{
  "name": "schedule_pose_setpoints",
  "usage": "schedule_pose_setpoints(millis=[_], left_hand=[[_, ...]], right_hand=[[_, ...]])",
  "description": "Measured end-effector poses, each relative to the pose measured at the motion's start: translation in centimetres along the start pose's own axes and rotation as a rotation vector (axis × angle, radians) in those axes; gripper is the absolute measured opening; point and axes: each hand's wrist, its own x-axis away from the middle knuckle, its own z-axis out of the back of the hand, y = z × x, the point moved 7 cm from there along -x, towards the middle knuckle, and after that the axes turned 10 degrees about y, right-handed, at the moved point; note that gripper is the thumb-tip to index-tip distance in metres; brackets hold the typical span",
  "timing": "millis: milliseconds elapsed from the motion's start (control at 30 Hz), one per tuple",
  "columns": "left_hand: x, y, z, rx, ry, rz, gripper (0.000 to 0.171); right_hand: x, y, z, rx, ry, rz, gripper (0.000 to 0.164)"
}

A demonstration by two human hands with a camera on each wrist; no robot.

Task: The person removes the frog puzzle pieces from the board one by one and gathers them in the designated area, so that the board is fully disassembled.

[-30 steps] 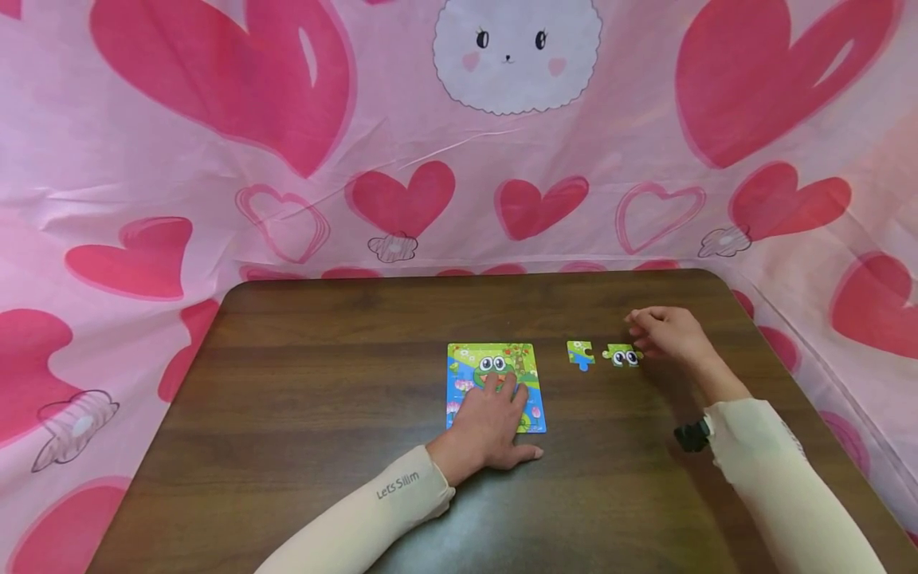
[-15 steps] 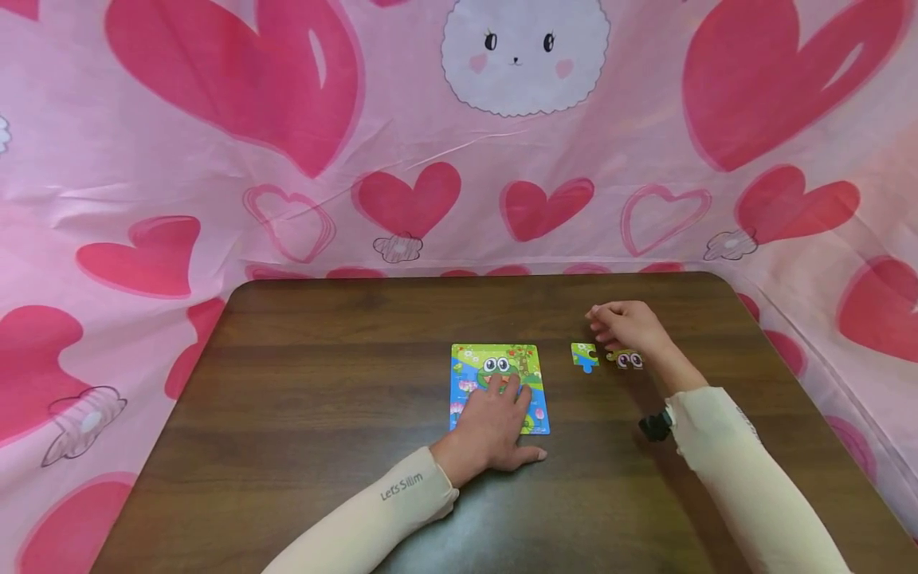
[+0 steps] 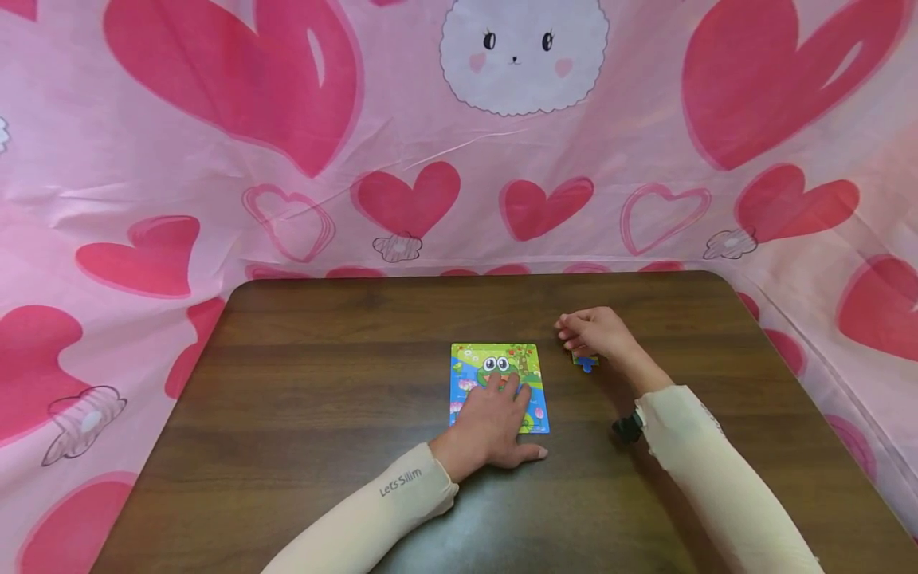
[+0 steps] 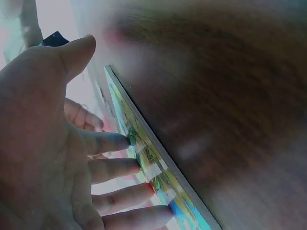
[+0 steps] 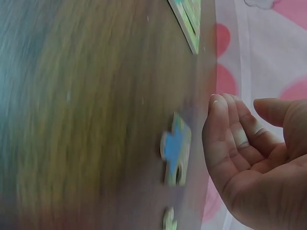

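My left hand [image 3: 495, 426] lies over a square frog puzzle [image 3: 534, 363], its fingers spread straight and their tips touching the picture. In the left wrist view the fingertips [image 4: 122, 141] meet the puzzle's [image 4: 165, 167] surface from the side. My right hand [image 3: 598, 331] hovers right of the puzzle, fingers loosely curled. The right wrist view shows nothing between its fingers and thumb, which stand apart. Just beneath it on the table lies a green and blue puzzle piece [image 3: 586, 363]. A second, green piece [image 5: 169, 219] shows at the lower edge of the right wrist view; the hand and forearm hide it from above.
The brown wood-grain table [image 3: 344, 359] has rounded far corners. Pink cloth [image 3: 402, 143] printed with hearts hangs around its back and sides. A black wrist device [image 3: 628, 428] sits at the right sleeve's cuff.
My right hand has moved left, from beyond the eyes piece to above the green and blue piece, covering the eyes piece on the way. My left hand stays on the puzzle.
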Motion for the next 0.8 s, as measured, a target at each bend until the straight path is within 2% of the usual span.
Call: schedule_pose_setpoints(millis=[300,800], left_hand=[[0.2,-0.1,0.0,0.011,-0.018,0.001,0.094],[0.0,0.0,0.0,0.035,-0.034,0.007,0.094]], right_hand=[[0.0,-0.3,-2.3,-0.028,-0.039,-0.020,0.043],[0.4,-0.6,-4.2,-0.068,-0.089,-0.024,0.040]])
